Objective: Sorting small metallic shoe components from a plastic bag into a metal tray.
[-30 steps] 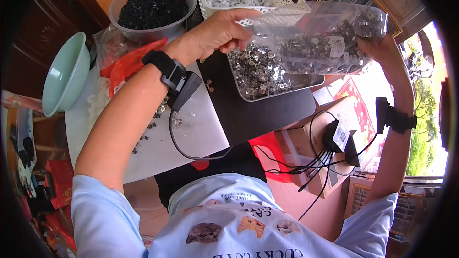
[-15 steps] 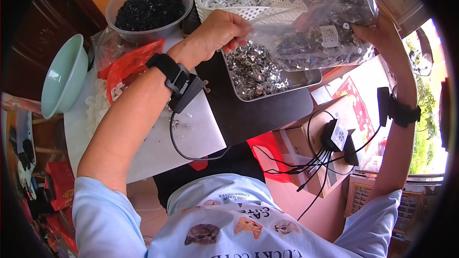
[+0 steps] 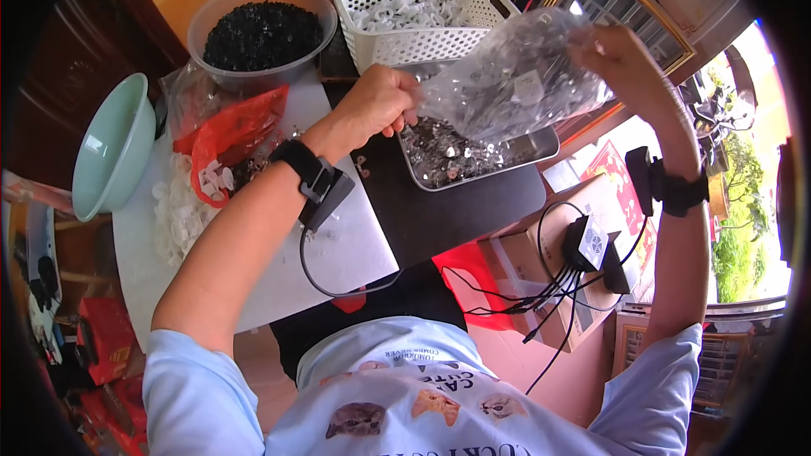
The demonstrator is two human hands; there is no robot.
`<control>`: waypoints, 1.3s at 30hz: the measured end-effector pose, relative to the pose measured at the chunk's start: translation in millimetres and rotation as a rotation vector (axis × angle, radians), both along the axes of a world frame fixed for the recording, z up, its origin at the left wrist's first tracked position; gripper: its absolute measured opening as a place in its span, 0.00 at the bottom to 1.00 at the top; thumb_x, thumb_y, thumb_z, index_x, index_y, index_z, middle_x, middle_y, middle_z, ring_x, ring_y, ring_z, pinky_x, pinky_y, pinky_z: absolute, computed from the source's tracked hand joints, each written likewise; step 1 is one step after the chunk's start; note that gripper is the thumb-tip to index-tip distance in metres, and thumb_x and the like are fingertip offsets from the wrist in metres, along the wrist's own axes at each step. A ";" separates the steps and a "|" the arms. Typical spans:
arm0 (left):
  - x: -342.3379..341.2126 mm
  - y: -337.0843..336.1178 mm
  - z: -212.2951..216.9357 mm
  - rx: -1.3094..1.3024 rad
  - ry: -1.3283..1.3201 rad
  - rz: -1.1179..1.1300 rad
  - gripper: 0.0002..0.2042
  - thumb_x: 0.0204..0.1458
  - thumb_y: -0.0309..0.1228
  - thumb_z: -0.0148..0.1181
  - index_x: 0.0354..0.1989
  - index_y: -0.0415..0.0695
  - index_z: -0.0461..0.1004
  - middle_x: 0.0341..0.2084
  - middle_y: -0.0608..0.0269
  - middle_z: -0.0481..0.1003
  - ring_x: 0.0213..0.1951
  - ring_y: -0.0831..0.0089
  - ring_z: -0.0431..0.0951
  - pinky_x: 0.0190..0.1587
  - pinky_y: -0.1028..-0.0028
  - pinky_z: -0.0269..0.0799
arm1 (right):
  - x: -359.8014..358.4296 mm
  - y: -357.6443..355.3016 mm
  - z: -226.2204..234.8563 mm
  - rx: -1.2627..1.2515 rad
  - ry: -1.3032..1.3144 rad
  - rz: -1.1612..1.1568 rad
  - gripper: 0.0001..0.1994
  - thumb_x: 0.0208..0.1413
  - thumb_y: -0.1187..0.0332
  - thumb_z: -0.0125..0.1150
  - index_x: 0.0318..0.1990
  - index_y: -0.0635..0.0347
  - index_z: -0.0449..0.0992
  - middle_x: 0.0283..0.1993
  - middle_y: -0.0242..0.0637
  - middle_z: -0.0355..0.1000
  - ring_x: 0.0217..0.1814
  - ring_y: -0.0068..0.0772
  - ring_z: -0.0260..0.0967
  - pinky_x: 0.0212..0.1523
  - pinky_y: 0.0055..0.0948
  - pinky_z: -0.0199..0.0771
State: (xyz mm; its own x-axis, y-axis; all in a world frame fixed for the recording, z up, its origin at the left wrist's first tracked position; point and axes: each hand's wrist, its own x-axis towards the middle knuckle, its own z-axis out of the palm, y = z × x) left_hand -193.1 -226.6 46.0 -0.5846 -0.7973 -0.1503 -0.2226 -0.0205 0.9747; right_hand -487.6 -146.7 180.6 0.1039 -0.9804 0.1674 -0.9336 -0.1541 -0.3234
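Overhead, both hands (image 3: 376, 105) (image 3: 612, 55) hold the clear bag (image 3: 515, 80) lengthwise, left-to-right, above the tray (image 3: 541, 148).

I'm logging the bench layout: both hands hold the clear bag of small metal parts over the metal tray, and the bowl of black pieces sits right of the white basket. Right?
Not quite. The head view shows the bowl of black pieces left of the white basket. The rest holds.

Both hands are gripping a clear, glossy, crinkled plastic bag (image 3: 515, 76) of shiny metal bits over a smooth metal tray (image 3: 541, 148); a white perforated plastic basket (image 3: 405, 0) and glossy green bowl (image 3: 110, 148) are gleaming nearby
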 end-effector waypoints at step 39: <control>-16.1 5.0 2.2 0.025 0.075 0.037 0.07 0.49 0.27 0.55 0.30 0.34 0.75 0.18 0.59 0.73 0.13 0.81 0.66 0.12 0.80 0.60 | -26.8 -9.6 22.4 -0.229 -0.354 0.075 0.13 0.58 0.63 0.58 0.46 0.60 0.77 0.38 0.29 0.76 0.39 0.17 0.71 0.44 0.20 0.67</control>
